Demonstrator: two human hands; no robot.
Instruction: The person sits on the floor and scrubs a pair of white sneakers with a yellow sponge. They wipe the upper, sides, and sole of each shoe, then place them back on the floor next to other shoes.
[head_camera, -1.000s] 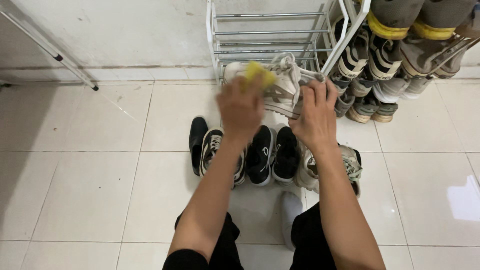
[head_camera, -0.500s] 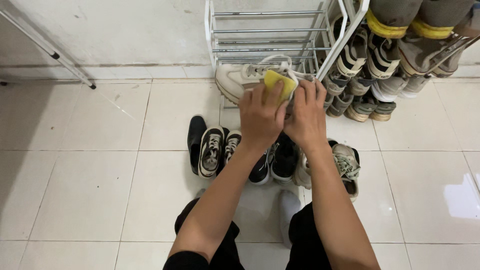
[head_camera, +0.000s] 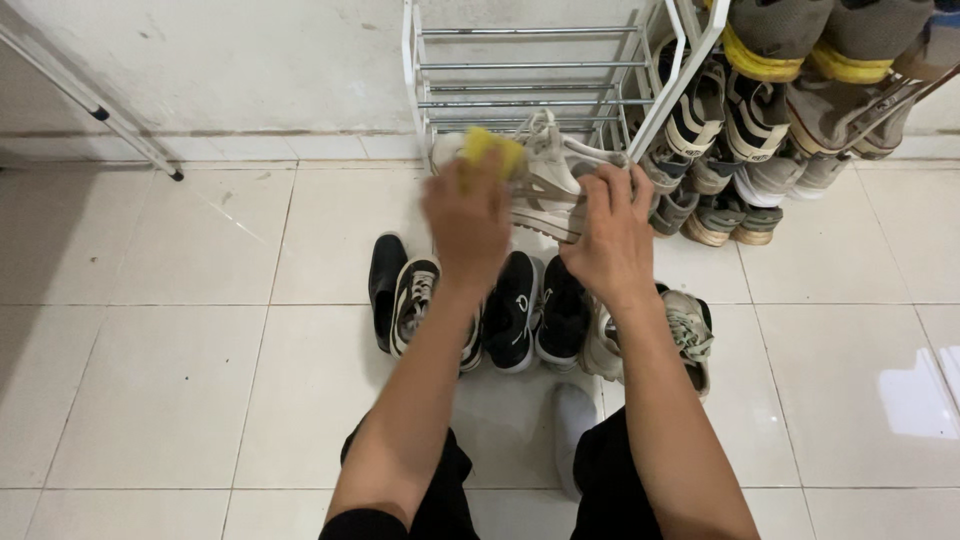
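Our left hand (head_camera: 466, 218) is closed around a yellow sponge (head_camera: 487, 150), pressing it on the toe end of a cream sneaker (head_camera: 545, 185). Our right hand (head_camera: 610, 235) grips that sneaker's heel end, holding it just in front of the white shoe rack (head_camera: 415, 85), above a row of shoes (head_camera: 520, 315) on the tiled floor (head_camera: 180, 330).

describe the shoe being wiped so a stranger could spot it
In front of the white metal rack, above the row of shoes on the floor, is a cream sneaker. It alone is off the floor, with a yellow sponge on it.
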